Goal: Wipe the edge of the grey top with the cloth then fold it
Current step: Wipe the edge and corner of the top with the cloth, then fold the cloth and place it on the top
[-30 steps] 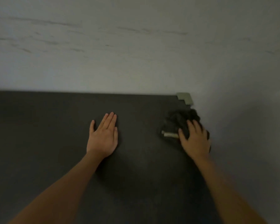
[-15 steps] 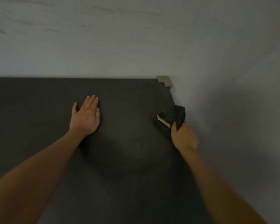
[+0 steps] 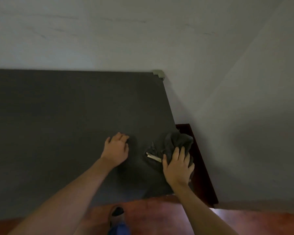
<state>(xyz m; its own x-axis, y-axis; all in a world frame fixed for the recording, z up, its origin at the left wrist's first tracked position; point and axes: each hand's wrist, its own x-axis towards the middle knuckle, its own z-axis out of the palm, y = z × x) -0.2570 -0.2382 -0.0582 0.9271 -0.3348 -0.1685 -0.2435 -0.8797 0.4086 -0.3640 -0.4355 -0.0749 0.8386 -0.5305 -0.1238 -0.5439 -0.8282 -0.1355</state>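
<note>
The dark grey top point(image 3: 58, 124) fills the left and middle of the head view. A dark grey cloth point(image 3: 177, 141) with a pale label strip lies bunched at the top's right edge, near the front corner. My right hand point(image 3: 177, 164) presses down on the cloth, fingers spread over it, and part of the cloth hangs over the edge. My left hand point(image 3: 116, 149) rests on the top to the left of the cloth, fingers curled, holding nothing.
White walls point(image 3: 227, 82) meet behind and to the right of the top. A dark red-brown skirting point(image 3: 200, 167) runs along the right wall. Below the front edge lie a reddish floor point(image 3: 159, 216) and my foot point(image 3: 117, 212). A pale corner guard point(image 3: 159, 74) caps the far right corner.
My right hand has drawn the cloth along the right edge from the far corner towards the front. My left hand has slid back too and curled its fingers. The view has tipped down to show the floor.
</note>
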